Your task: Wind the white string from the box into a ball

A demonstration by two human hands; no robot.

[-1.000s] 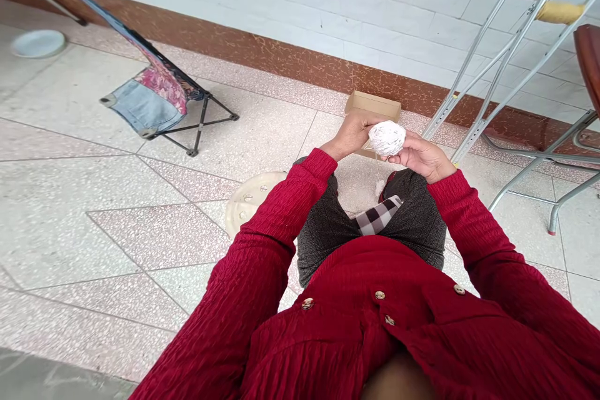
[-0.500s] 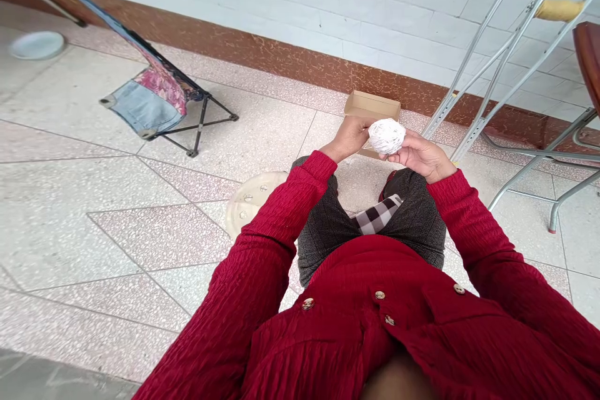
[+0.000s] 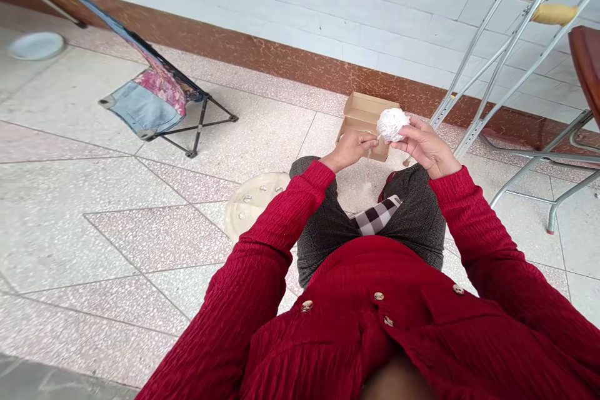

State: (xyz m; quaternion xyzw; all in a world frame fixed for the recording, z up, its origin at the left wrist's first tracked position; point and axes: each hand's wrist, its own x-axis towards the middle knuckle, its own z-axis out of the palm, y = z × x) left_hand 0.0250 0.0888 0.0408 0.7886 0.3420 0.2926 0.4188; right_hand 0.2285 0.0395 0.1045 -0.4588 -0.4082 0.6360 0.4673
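your right hand (image 3: 429,149), right of centre in the frame, is clamped on a ball of white yarn (image 3: 392,124): thumb and fingers press its right side and underside, and the ball is held up off the floor. your left hand (image 3: 352,149), just left of the ball, has thumb and fingertips together, pinching a thin strand (image 3: 380,137) that runs to the ball's lower left side. both grips are therefore occupied.

behind your hands, an open cardboard box (image 3: 362,122) sits on the floor (image 3: 154,250) near the foot of the wall; your left hand and the ball hide parts of it. a pale tuft (image 3: 367,188) below your left hand is too blurred to identify. a checked cloth (image 3: 376,216) lies between your thighs.

at centre-left, a round cream stool (image 3: 250,199) is partly covered by your left sleeve. a folding chair (image 3: 154,105) stands in the upper left of the frame, with a round pale dish (image 3: 36,45) beyond it. crutches (image 3: 472,132) with yellow padded handles (image 3: 555,14) lean at upper right.
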